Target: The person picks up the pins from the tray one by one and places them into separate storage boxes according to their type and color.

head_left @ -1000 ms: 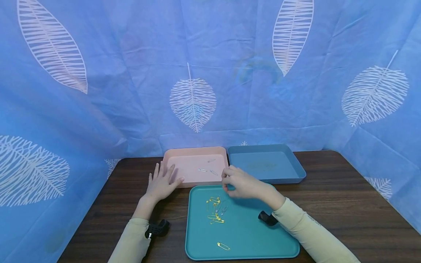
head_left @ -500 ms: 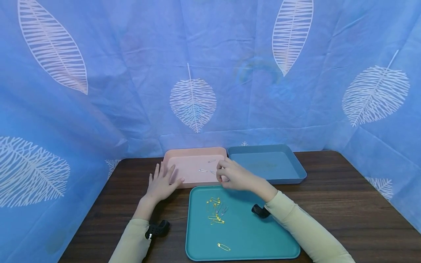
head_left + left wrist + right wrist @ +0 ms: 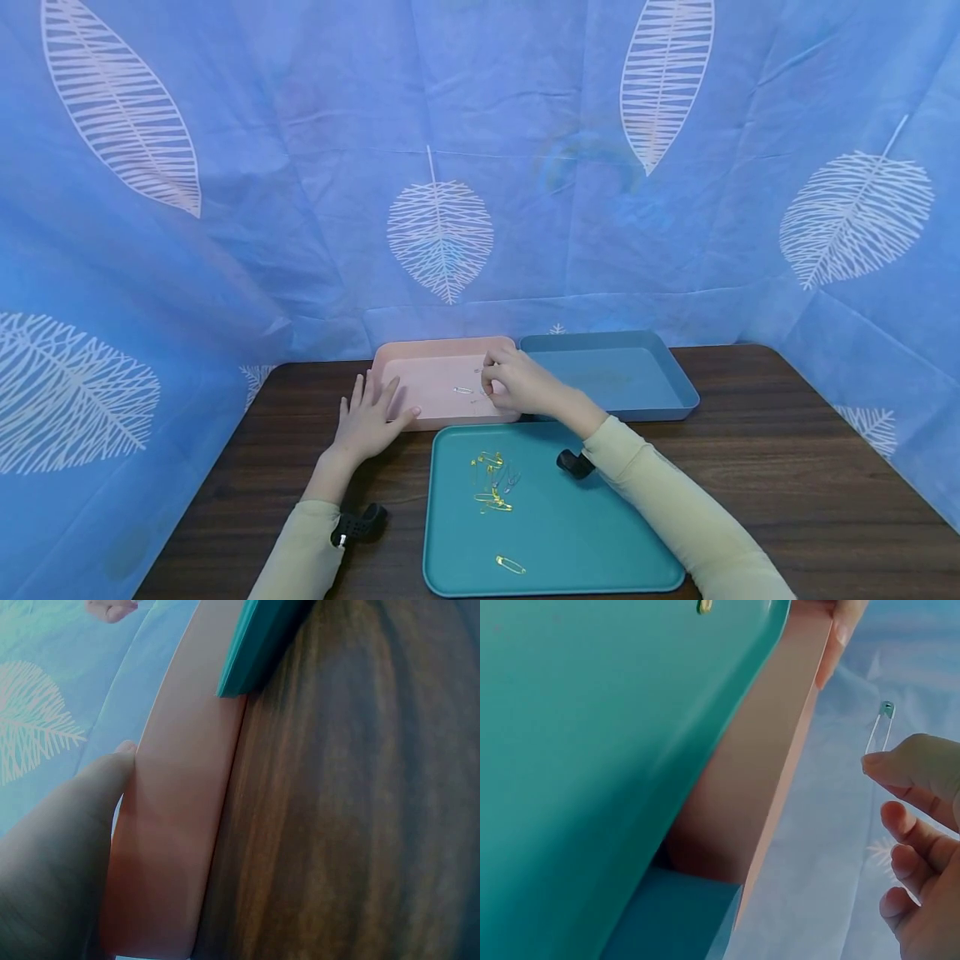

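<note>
My right hand (image 3: 528, 383) is over the right part of the pink tray (image 3: 423, 379). Its thumb and forefinger pinch a silver safety pin (image 3: 887, 710), head pointing away from the fingers, in the right wrist view. A silver safety pin (image 3: 463, 390) lies on the pink tray's floor, others partly hidden by that hand. At the tray's front left corner my left hand (image 3: 366, 427) rests with spread fingers, the thumb (image 3: 120, 766) against the rim. Gold safety pins (image 3: 492, 502) lie in a loose pile with a few silver ones on the teal tray (image 3: 592, 542).
A blue tray (image 3: 607, 375) stands right of the pink one, behind the teal tray. One gold safety pin (image 3: 511, 565) lies apart near the teal tray's front. The dark wooden table (image 3: 780, 467) carries all the trays, and a blue leaf-patterned cloth (image 3: 330, 208) hangs behind.
My right hand has moved left and away from me, from the teal tray's far edge to above the pink tray, with the pinch kept. The left hand has stayed put.
</note>
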The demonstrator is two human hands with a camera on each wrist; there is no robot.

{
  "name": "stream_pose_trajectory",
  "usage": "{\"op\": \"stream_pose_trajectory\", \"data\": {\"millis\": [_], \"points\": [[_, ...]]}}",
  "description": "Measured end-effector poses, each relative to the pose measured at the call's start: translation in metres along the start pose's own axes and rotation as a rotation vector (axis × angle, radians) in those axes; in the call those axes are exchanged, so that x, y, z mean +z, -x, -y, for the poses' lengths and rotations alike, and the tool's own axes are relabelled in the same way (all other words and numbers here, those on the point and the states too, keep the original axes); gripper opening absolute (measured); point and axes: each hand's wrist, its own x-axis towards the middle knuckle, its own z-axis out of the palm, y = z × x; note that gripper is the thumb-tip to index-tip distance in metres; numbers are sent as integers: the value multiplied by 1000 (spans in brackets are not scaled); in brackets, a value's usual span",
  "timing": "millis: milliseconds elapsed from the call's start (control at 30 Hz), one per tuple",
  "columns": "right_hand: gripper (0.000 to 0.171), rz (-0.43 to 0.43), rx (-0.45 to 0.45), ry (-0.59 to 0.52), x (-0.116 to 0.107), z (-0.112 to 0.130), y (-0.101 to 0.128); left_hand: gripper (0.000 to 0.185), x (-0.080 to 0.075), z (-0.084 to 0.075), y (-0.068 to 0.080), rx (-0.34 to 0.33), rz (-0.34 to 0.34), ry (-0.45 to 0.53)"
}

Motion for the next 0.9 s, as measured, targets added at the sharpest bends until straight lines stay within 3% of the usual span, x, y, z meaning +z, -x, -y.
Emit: {"op": "stream_pose_trajectory", "data": {"millis": [533, 900], "points": [[17, 68, 146, -5, 9, -15, -27, 84, 0, 1, -1, 8, -3, -4], [20, 138, 320, 11, 20, -19, -41, 83, 2, 2, -1, 7, 3, 6]]}}
